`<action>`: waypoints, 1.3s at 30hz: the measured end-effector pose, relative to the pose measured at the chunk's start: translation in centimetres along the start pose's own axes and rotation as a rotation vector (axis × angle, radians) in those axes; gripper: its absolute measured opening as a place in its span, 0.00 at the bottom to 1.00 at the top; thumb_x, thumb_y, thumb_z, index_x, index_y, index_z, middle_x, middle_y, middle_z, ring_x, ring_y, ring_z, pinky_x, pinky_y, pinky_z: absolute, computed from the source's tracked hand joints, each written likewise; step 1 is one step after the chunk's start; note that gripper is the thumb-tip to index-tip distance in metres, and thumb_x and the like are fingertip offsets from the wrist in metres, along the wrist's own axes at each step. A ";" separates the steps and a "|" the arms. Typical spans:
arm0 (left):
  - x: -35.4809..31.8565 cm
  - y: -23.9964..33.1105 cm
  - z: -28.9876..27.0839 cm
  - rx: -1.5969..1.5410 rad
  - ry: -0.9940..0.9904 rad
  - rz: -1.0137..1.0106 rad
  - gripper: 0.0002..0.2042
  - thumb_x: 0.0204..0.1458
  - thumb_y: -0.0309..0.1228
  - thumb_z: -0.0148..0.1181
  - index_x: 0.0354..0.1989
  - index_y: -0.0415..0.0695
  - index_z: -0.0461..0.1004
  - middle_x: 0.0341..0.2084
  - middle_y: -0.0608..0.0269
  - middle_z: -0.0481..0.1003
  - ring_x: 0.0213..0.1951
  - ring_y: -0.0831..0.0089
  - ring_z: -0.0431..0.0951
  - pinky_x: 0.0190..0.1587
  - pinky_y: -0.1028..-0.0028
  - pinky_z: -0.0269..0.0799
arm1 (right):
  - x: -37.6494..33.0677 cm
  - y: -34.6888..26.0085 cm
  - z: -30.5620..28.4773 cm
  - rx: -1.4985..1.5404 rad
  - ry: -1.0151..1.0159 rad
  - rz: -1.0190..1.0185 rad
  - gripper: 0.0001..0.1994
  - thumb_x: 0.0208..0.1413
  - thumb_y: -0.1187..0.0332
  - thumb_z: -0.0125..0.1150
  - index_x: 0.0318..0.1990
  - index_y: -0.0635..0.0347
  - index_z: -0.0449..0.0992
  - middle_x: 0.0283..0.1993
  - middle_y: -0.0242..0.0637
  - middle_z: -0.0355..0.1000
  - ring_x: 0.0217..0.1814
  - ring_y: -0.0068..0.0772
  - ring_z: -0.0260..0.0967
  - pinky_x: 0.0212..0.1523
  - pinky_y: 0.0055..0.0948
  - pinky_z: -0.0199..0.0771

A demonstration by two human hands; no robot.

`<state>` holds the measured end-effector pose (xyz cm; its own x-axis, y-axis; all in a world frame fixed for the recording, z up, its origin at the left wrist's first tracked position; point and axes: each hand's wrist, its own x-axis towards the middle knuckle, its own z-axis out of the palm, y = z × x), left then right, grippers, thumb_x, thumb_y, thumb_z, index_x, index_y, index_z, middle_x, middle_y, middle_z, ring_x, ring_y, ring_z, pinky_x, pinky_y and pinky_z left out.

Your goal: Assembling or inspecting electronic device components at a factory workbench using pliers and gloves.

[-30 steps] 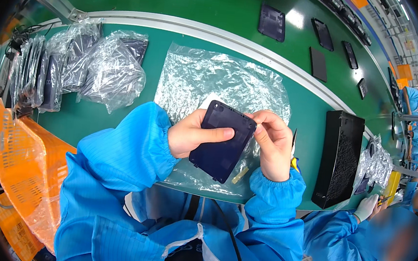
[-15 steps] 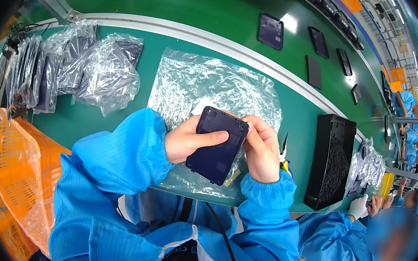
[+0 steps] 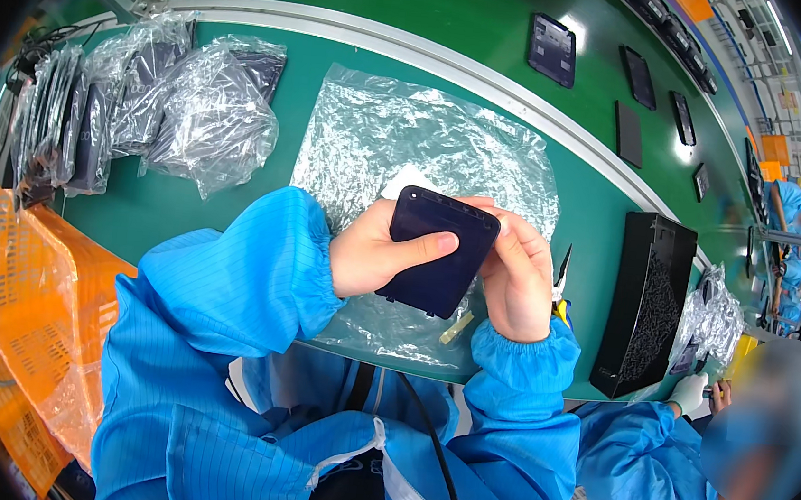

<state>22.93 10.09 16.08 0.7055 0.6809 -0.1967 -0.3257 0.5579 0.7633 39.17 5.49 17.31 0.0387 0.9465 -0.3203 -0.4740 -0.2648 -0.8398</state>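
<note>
A thin dark-navy plastic cover (image 3: 429, 270), rectangular with small tabs along its lower edge, is held up over a crinkled clear plastic bag (image 3: 344, 131). My left hand (image 3: 376, 253) grips its left side, the thumb lying across the face and the fingers hidden behind. At the upper right corner, my right hand (image 3: 520, 275) closes its thumb and fingers on the edge. A small white piece (image 3: 406, 182) lies on the bag behind the cover. Yellow-and-blue-handled pliers (image 3: 562, 307) lie right of my right hand, and a yellowish strip (image 3: 455, 329) lies below it.
Bagged dark panels (image 3: 212, 115) are stacked at the left, above an orange crate (image 3: 52, 315). At right stands a black box (image 3: 643, 309) of small dark parts. Beyond the metal rail (image 3: 344, 26), several dark covers (image 3: 552, 50) lie on green. A co-worker's gloved hand (image 3: 690, 393) is at far right.
The cover has tipped, so it looks shorter, and it sits slightly higher and further right. My right fingers have shifted around its corner. The whole view has moved a little.
</note>
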 end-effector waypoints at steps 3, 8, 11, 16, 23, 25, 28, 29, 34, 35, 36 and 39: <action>-0.2 -0.7 -0.8 0.015 0.034 -0.059 0.14 0.54 0.30 0.53 0.47 0.40 0.70 0.40 0.64 0.73 0.37 0.80 0.73 0.39 0.79 0.70 | 0.1 -0.2 0.0 -0.128 -0.057 -0.053 0.14 0.59 0.66 0.46 0.44 0.66 0.72 0.38 0.34 0.71 0.44 0.28 0.67 0.46 0.25 0.64; -0.1 -0.3 -0.7 -0.169 0.038 -0.068 0.15 0.54 0.31 0.53 0.50 0.41 0.67 0.40 0.62 0.73 0.38 0.77 0.74 0.40 0.76 0.72 | -0.9 -0.7 1.8 -0.581 0.030 -0.439 0.14 0.54 0.74 0.52 0.49 0.65 0.71 0.48 0.36 0.60 0.36 0.21 0.60 0.41 0.21 0.64; 0.4 0.0 -1.1 -0.249 0.019 -0.066 0.19 0.56 0.32 0.49 0.55 0.42 0.61 0.46 0.58 0.69 0.45 0.70 0.71 0.44 0.70 0.71 | -1.2 -0.1 2.3 -1.016 0.123 -0.583 0.23 0.50 0.75 0.54 0.56 0.65 0.62 0.54 0.44 0.57 0.48 0.36 0.62 0.48 0.29 0.64; 0.1 1.2 -0.9 -0.300 0.036 -0.026 0.23 0.57 0.33 0.45 0.61 0.44 0.52 0.54 0.55 0.63 0.53 0.61 0.66 0.50 0.60 0.69 | -6.5 -1.4 0.2 -1.677 0.551 -0.375 0.31 0.47 0.64 0.61 0.57 0.70 0.57 0.58 0.58 0.54 0.58 0.57 0.54 0.56 0.44 0.55; 0.4 1.0 -0.9 -0.329 0.094 -0.013 0.20 0.57 0.31 0.46 0.58 0.42 0.57 0.49 0.55 0.68 0.49 0.64 0.70 0.43 0.65 0.74 | -11.4 0.6 -3.3 -1.795 0.649 -0.017 0.44 0.38 0.52 0.68 0.58 0.70 0.53 0.57 0.57 0.53 0.57 0.58 0.53 0.55 0.45 0.57; 0.4 0.8 -1.1 -0.316 0.096 -0.012 0.20 0.57 0.31 0.46 0.58 0.42 0.56 0.49 0.55 0.68 0.49 0.64 0.70 0.43 0.65 0.74 | -11.1 0.6 -3.2 -1.736 0.642 -0.030 0.45 0.36 0.52 0.69 0.58 0.69 0.54 0.55 0.57 0.54 0.57 0.58 0.53 0.55 0.44 0.58; 0.4 0.6 -1.4 -0.290 0.062 -0.005 0.23 0.57 0.32 0.45 0.61 0.44 0.52 0.51 0.55 0.65 0.51 0.63 0.68 0.48 0.62 0.70 | -10.1 0.4 -3.3 -1.743 0.674 -0.084 0.41 0.32 0.58 0.69 0.56 0.67 0.58 0.51 0.54 0.57 0.54 0.56 0.58 0.53 0.41 0.61; 0.4 0.6 -1.3 -0.293 0.061 0.002 0.23 0.58 0.32 0.44 0.61 0.44 0.52 0.52 0.55 0.65 0.51 0.63 0.68 0.48 0.62 0.70 | -9.8 0.5 -3.4 -1.658 0.718 -0.098 0.38 0.31 0.61 0.67 0.54 0.67 0.60 0.49 0.52 0.58 0.51 0.55 0.60 0.51 0.40 0.63; 0.3 0.5 -1.4 -0.270 0.069 0.051 0.22 0.58 0.32 0.43 0.61 0.43 0.51 0.52 0.54 0.65 0.52 0.62 0.67 0.49 0.62 0.70 | -9.7 0.4 -3.1 -1.335 0.908 -0.216 0.32 0.30 0.68 0.62 0.49 0.69 0.62 0.45 0.45 0.60 0.46 0.40 0.64 0.46 0.31 0.66; 0.3 0.6 -1.2 -0.262 0.073 0.059 0.22 0.58 0.31 0.43 0.61 0.43 0.51 0.52 0.54 0.65 0.52 0.62 0.67 0.49 0.63 0.70 | -9.7 0.9 -3.2 -1.155 0.877 -0.406 0.33 0.29 0.70 0.61 0.50 0.69 0.60 0.44 0.42 0.59 0.42 0.33 0.63 0.40 0.25 0.65; 0.3 0.7 -1.0 -0.264 0.076 0.058 0.22 0.58 0.31 0.43 0.61 0.43 0.51 0.52 0.54 0.65 0.52 0.62 0.67 0.49 0.63 0.70 | -9.7 0.8 -2.2 -1.066 0.835 -0.491 0.35 0.27 0.71 0.63 0.51 0.68 0.59 0.44 0.42 0.59 0.40 0.30 0.62 0.33 0.23 0.64; 0.2 0.2 -1.4 -0.259 0.091 0.091 0.21 0.58 0.30 0.43 0.60 0.42 0.53 0.52 0.54 0.65 0.51 0.63 0.68 0.49 0.64 0.70 | -9.4 0.3 2.2 -1.425 0.660 -0.488 0.36 0.25 0.68 0.65 0.49 0.68 0.62 0.44 0.43 0.59 0.39 0.34 0.65 0.29 0.26 0.65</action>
<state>22.11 10.98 15.40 0.6107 0.7668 -0.1976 -0.5433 0.5872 0.6000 36.70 -3.04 21.05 0.4545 0.8477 0.2734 0.8229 -0.2821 -0.4932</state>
